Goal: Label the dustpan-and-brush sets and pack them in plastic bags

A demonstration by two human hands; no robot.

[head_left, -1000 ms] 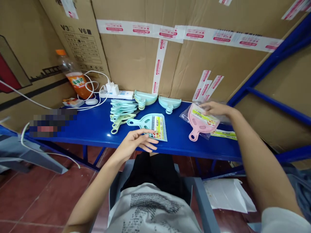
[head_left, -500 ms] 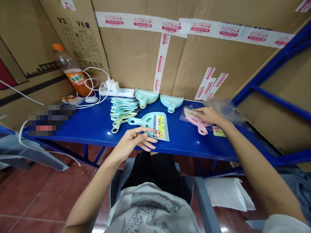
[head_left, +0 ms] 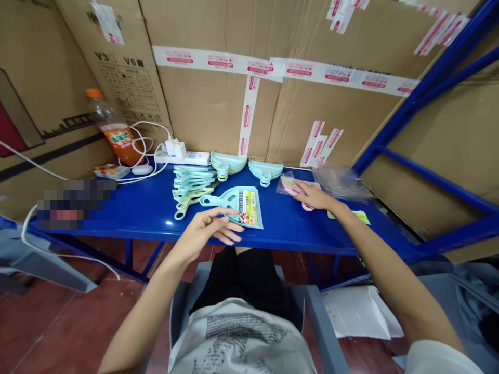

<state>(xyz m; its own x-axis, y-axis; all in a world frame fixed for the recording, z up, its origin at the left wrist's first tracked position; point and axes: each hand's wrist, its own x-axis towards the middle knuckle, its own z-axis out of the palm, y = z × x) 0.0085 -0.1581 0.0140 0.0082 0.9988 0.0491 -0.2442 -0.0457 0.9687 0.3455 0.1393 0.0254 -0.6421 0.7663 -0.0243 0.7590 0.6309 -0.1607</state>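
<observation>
A light-blue dustpan with a small brush and a printed card lies near the table's front edge, its handle to the left. My left hand hovers at its near side, fingers loosely spread over the card's lower left corner; whether they touch is unclear. Farther right, my right hand rests with outstretched fingers on a pink dustpan, which lies partly in clear plastic and bears a card. My fingers cover its middle. Another yellow-green card lies partly behind my right wrist.
Stacked blue and green brushes lie left of the dustpan. Two stacks of dustpans stand at the back. Clear plastic bags lie right. A power strip, cables and an orange drink bottle occupy the back left.
The view has shifted, so the table appears lower and farther left. My right hand has moved nearer over the pink dustpan, covering more of its handle side. My left hand keeps nearly its pose.
</observation>
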